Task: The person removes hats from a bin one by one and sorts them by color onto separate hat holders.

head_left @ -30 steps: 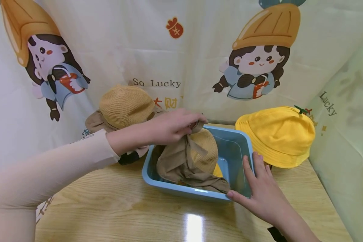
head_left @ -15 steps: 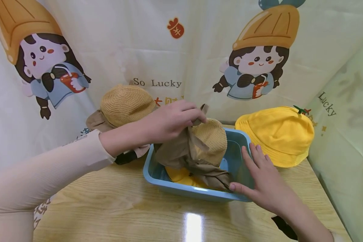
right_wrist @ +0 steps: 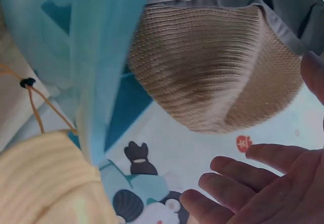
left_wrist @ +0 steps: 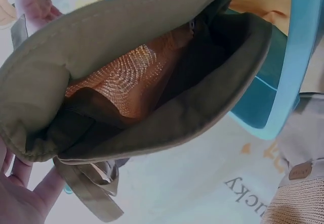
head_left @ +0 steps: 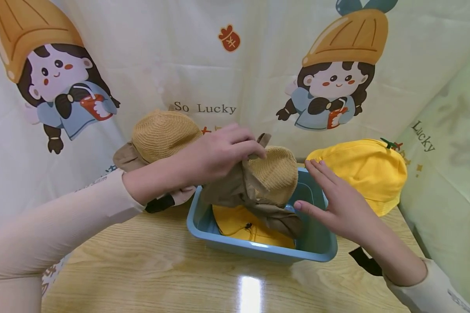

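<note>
My left hand [head_left: 223, 152] grips the brown cloth brim of a sun hat with a woven straw crown [head_left: 278, 171], holding it tilted over the blue plastic bin [head_left: 207, 237]. The left wrist view looks into the hat's opening, with the brown brim [left_wrist: 192, 115] folded around it and the hand [left_wrist: 23, 196] at its edge. My right hand [head_left: 340, 211], fingers straight and thumb spread, hovers over the bin's right side, apart from the hat. In the right wrist view, the woven crown [right_wrist: 202, 67] is above the right fingers [right_wrist: 243, 176]. A yellow hat [head_left: 239, 224] with a cord lies inside the bin.
Another straw hat with a brown brim [head_left: 162, 134] stands left of the bin, partly behind my left arm. To the right is a yellow bucket hat [head_left: 368, 171] with a green sprout on top. A printed curtain [head_left: 258, 65] hangs behind the wooden table [head_left: 149, 265].
The straw-crowned hat has risen out of the bin with my left hand, uncovering the yellow hat beneath. My right hand has left the bin's rim and moved up and inward.
</note>
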A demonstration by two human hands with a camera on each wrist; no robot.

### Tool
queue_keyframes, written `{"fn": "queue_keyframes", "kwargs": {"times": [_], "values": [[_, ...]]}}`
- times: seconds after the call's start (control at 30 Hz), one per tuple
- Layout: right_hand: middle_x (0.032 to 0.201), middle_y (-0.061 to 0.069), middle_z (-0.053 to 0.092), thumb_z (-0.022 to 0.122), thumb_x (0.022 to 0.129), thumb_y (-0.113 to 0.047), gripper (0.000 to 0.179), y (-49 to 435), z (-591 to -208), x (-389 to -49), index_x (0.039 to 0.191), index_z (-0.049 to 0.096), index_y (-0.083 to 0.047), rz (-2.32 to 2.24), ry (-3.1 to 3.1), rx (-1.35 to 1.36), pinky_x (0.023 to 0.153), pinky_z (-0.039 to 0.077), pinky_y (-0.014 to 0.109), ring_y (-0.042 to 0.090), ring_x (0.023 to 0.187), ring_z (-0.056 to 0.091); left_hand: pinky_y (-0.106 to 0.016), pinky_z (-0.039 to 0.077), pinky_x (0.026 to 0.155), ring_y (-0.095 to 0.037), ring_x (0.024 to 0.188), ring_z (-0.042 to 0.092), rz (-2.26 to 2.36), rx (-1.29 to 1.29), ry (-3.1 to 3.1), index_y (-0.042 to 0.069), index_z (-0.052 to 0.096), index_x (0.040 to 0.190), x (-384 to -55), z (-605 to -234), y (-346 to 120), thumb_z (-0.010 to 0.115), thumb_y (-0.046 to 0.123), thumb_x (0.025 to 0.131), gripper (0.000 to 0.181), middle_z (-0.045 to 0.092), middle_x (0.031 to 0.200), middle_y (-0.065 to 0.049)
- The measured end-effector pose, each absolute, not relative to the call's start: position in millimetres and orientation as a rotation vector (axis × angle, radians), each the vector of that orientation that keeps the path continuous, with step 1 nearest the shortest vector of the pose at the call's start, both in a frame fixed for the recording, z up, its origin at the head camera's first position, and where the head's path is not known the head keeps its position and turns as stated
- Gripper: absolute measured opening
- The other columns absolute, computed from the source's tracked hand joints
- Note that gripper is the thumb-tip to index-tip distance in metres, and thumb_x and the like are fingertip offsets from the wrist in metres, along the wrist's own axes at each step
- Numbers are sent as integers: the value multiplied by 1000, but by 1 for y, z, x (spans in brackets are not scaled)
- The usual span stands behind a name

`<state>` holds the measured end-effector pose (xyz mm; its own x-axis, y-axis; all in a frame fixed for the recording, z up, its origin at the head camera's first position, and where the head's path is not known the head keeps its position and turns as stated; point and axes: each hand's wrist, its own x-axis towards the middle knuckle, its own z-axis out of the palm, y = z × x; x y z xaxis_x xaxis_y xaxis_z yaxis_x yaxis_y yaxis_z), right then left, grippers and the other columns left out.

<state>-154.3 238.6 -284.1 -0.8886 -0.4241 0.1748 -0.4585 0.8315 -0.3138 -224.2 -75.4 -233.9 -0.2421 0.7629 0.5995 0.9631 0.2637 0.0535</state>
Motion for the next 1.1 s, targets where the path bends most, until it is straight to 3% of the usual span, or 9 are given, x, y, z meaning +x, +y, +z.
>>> {"fn": "queue_keyframes", "kwargs": {"times": [0.1, 0.3, 0.57, 0.63, 0.7, 0.77, 0.83, 1.03, 1.1], "values": [[163, 10, 28, 69, 89, -55, 94, 239, -287, -156, 160, 20, -17, 570, -2957, 701, 106, 35, 65, 38, 149, 24, -27, 49, 80, -19, 93, 54, -566, -1571, -2060, 13, 69, 111, -221, -235, -76, 49, -14, 94, 38, 64, 102, -1], [165, 21, 9, 66, 89, -60, 104, 250, -311, -139, 161, 9, -10, 591, -3126, 672, 109, 27, 69, 46, 150, 11, -28, 49, 78, -19, 90, 55, -608, -1567, -2027, 12, 69, 111, -218, -235, -76, 52, -8, 97, 30, 65, 102, -2], [167, 16, 2, 66, 89, -59, 103, 255, -350, -127, 161, 8, -12, 637, -3091, 628, 117, 16, 64, 37, 153, -2, -30, 47, 75, -21, 85, 54, -516, -1576, -1981, -4, 50, 141, -222, -238, -87, 51, -8, 96, 46, 65, 94, -4], [167, 14, 1, 65, 89, -59, 103, 255, -353, -127, 161, 7, -13, 641, -3085, 618, 118, 16, 63, 36, 154, -3, -30, 49, 74, -23, 86, 54, -498, -1520, -1998, 0, 61, 132, -224, -238, -91, 54, -10, 93, 41, 64, 92, -5], [167, 14, 1, 65, 90, -60, 103, 256, -353, -127, 161, 7, -13, 637, -3085, 614, 117, 17, 63, 36, 154, -3, -32, 50, 76, -25, 89, 55, -522, -1468, -2007, 8, 73, 110, -226, -239, -94, 54, -12, 90, 34, 64, 95, -6], [167, 14, 1, 64, 90, -60, 103, 256, -353, -126, 161, 7, -12, 639, -3090, 609, 116, 18, 64, 36, 154, -3, -33, 49, 77, -26, 91, 54, -603, -1422, -2000, 14, 73, 86, -227, -240, -97, 52, -14, 88, 35, 60, 95, -7], [167, 14, 1, 64, 90, -59, 102, 256, -353, -126, 161, 8, -12, 643, -3090, 604, 116, 18, 64, 36, 153, -3, -35, 46, 79, -26, 91, 51, -709, -1376, -2004, 14, 67, 74, -228, -240, -99, 48, -15, 85, 36, 55, 93, -8], [168, 13, 3, 64, 90, -59, 101, 256, -353, -127, 161, 8, -13, 659, -3081, 602, 117, 18, 63, 35, 154, -3, -41, 38, 86, -29, 95, 47, -829, -1158, -2222, 10, 61, 77, -223, -241, -108, 47, -10, 92, 28, 51, 98, -11], [168, 13, 3, 64, 90, -59, 100, 256, -353, -128, 161, 9, -14, 659, -3077, 609, 117, 18, 63, 34, 154, -3, -42, 39, 86, -29, 98, 47, -825, -1096, -2397, 11, 58, 83, -220, -239, -112, 39, -10, 94, 30, 50, 103, -12]]}}
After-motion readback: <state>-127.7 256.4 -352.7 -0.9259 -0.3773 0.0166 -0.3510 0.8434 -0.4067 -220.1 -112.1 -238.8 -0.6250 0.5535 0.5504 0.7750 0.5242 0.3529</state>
